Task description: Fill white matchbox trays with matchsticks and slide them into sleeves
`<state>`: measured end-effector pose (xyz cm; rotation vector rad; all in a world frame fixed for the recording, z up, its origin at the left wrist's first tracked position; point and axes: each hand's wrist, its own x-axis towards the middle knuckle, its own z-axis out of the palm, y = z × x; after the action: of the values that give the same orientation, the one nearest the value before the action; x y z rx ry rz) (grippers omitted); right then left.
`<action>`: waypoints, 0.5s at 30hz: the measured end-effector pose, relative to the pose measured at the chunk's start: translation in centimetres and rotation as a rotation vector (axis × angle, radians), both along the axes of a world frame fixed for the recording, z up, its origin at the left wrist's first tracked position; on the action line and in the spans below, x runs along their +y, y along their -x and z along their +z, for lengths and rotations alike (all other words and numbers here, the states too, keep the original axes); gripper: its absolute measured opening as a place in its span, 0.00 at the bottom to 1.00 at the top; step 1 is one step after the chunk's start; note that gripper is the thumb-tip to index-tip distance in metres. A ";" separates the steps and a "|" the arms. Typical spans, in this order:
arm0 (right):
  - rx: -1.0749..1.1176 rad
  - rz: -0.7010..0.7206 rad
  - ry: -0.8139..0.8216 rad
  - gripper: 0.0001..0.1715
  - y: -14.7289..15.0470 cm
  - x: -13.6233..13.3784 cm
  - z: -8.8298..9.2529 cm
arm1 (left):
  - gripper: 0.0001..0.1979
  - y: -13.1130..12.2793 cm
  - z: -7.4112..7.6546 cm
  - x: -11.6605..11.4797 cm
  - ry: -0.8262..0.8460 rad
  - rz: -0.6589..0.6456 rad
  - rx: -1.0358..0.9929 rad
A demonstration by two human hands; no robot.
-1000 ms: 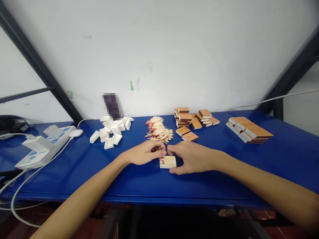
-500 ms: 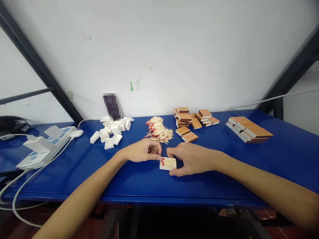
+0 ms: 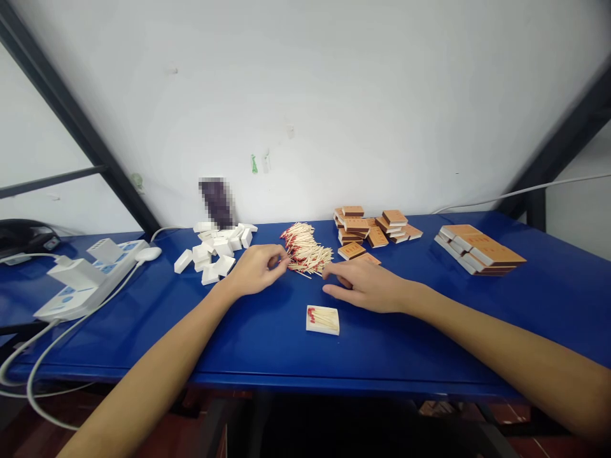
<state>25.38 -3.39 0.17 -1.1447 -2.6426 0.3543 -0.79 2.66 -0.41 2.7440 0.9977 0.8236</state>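
A small white matchbox tray [image 3: 323,331] holding several red-headed matches [image 3: 323,318] lies near the table's front, untouched by either hand. Behind it is a loose pile of matches [image 3: 308,251], red heads mostly to the left. My left hand [image 3: 258,271] is at the pile's left edge, thumb and fingertips drawn together in a pinch. Whether a match is between them is too small to tell. At the pile's front right, my right hand [image 3: 365,284] is open, thumb and index finger apart, with nothing visible in it.
Empty white trays [image 3: 210,273] lie heaped at the left, below a pixelated dark object [image 3: 217,202]. Loose orange matchboxes [image 3: 356,226] are piled behind my right hand; a neat stack of matchboxes [image 3: 482,248] stands farther right. A power strip [image 3: 71,302] with cables occupies the left end.
Both hands have left the matchbox tray. My left hand has moved forward and left to the match pile; my right hand has moved forward slightly, letting go of the tray.
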 end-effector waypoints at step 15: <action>0.001 0.058 -0.275 0.14 0.8 0.0 -1.5 | 0.13 -0.1 -0.5 0.4 0.014 0.033 0.239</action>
<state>24.58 -3.39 -1.36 -0.9814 -2.6243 -0.0016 -0.71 3.05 -0.92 2.8706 1.0860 0.4970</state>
